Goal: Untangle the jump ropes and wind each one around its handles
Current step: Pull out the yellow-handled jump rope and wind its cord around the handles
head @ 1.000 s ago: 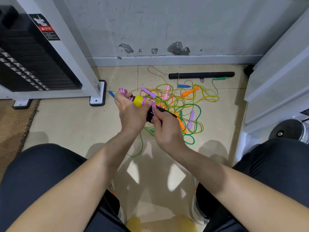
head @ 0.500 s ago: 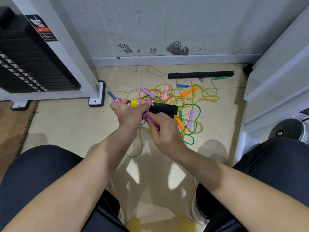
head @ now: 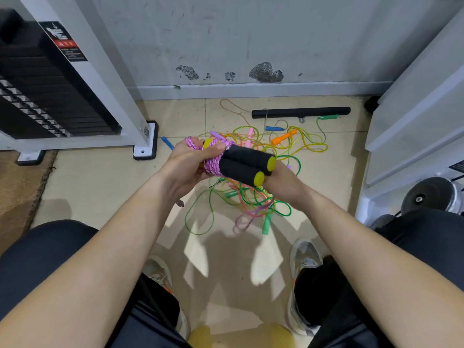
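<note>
Two black foam handles with yellow end caps (head: 244, 164) lie side by side with a pink braided rope (head: 213, 165) wound round their left end. My left hand (head: 187, 167) grips the wound end, thumb pressed on the rope. My right hand (head: 285, 183) holds the handles from below at the yellow caps; its fingers are mostly hidden. On the floor behind and below lies a tangle of thin jump ropes (head: 253, 194) in green, yellow and pink, with small orange (head: 283, 138), blue (head: 273, 128), green (head: 266, 226) and pink handles.
A black bar (head: 300, 112) lies by the wall. A weight-stack machine (head: 50, 96) with a white frame stands left, its foot (head: 145, 144) near the ropes. White panels (head: 414, 109) and a dumbbell (head: 431, 194) sit right. A blue handle (head: 167, 142) lies near the foot. My knees and shoes frame the floor.
The bundle has swung round so the yellow end caps point toward me. My right hand has moved from pinching the pink rope to holding the handles' free end.
</note>
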